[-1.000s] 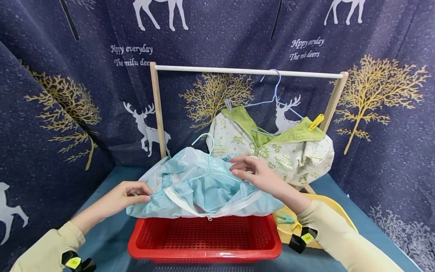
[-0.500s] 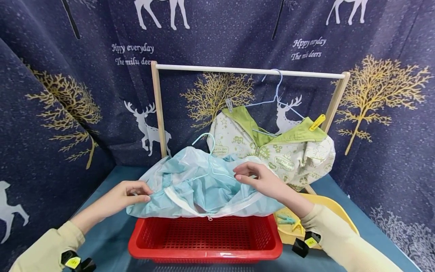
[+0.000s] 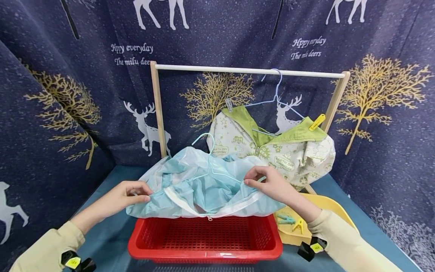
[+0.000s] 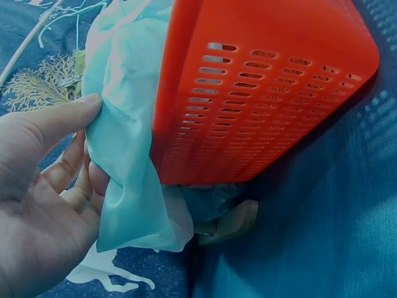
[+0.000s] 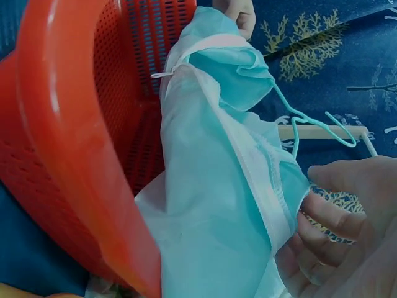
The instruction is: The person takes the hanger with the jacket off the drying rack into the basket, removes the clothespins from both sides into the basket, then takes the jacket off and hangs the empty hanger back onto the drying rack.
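A light blue and white zip jacket (image 3: 217,194) lies spread over the back of a red basket (image 3: 204,255), its neck opening towards me. Inside that opening sits a pale turquoise clothes hanger (image 3: 209,164), hook upward. My left hand (image 3: 127,196) pinches the jacket's left shoulder; the left wrist view shows the cloth between thumb and fingers. At the opposite shoulder, near the end of the hanger's arm, my right hand (image 3: 272,183) pinches the collar edge. In the right wrist view the thumb and fingers (image 5: 338,217) meet at the turquoise lining. A zipper pull (image 5: 162,74) dangles at the front.
Behind stands a rack with a white rod (image 3: 217,69). A white and green patterned jacket (image 3: 285,162) hangs there on a blue hanger (image 3: 276,90), with a grey clip (image 3: 229,105) and a yellow clip (image 3: 317,122). A yellow basket (image 3: 334,204) at right holds clothespins (image 3: 285,218).
My right hand has moved right and slightly down, from beside the hanger's arm to the jacket's right shoulder, where it now pinches the cloth. My left hand has stayed in place.
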`<action>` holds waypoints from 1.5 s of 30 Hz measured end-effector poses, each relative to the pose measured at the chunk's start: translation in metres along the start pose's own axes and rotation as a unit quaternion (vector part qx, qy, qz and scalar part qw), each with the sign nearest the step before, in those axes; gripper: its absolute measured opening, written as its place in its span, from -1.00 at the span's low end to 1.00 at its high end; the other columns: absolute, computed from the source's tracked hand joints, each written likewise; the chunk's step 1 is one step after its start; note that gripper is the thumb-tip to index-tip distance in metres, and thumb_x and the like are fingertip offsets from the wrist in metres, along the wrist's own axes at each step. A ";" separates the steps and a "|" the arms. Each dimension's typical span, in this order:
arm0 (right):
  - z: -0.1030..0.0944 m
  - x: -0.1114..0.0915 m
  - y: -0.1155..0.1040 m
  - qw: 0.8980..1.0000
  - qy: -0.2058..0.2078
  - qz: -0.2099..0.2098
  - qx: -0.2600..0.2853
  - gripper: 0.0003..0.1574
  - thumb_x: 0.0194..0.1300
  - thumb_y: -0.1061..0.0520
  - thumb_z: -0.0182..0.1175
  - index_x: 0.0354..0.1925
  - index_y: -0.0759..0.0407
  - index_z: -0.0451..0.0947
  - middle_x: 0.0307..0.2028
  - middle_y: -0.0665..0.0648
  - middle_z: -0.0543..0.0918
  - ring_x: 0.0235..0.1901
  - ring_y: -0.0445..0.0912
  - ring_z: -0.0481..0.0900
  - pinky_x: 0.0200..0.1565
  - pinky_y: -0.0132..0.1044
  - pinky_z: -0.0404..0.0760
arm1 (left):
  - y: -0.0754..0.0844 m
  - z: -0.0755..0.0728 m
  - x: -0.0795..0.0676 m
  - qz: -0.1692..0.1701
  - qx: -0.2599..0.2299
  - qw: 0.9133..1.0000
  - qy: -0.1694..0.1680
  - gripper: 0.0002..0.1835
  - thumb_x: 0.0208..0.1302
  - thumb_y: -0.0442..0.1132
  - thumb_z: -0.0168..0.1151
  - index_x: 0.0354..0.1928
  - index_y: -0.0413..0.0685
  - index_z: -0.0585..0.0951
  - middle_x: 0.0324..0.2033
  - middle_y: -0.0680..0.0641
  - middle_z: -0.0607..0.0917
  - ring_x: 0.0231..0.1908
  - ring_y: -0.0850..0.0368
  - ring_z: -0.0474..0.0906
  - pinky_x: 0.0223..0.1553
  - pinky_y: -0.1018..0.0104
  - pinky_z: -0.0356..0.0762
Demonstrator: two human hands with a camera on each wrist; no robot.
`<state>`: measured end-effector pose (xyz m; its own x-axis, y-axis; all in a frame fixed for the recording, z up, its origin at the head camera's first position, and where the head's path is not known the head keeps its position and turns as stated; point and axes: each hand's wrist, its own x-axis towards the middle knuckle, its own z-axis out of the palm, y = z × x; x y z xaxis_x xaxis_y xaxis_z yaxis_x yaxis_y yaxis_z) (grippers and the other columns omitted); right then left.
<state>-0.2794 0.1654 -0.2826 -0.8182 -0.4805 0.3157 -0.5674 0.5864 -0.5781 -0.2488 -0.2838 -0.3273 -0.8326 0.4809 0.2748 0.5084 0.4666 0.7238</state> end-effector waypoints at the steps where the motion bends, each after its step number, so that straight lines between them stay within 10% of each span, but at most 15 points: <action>1: 0.000 -0.001 0.000 1.000 0.000 0.001 -0.003 -0.91 0.34 0.07 0.27 -0.26 0.05 0.67 -0.32 0.01 0.72 -0.30 -0.20 0.61 -0.18 -0.32 0.60 | 0.000 0.000 0.000 0.000 -0.001 1.000 0.000 -0.90 0.36 -0.27 0.23 -0.16 -0.09 0.67 -0.31 0.19 0.68 -0.33 0.38 0.54 -0.33 0.39 0.52; 45: 0.009 -0.005 0.001 0.998 0.046 -0.012 -0.030 -0.90 0.28 0.15 0.33 -0.41 0.02 0.66 -0.51 -0.04 0.65 -0.49 -0.27 0.50 -0.38 -0.39 0.52 | 0.007 0.001 0.004 -0.006 0.037 0.999 0.007 -0.92 0.32 -0.21 0.28 -0.20 -0.01 0.67 -0.35 0.09 0.70 -0.36 0.38 0.55 -0.35 0.39 0.51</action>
<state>-0.2749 0.1624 -0.2917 -0.8082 -0.4340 0.3981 -0.5887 0.6154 -0.5242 -0.2488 -0.2778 -0.3219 -0.8416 0.4642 0.2761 0.5127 0.5257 0.6788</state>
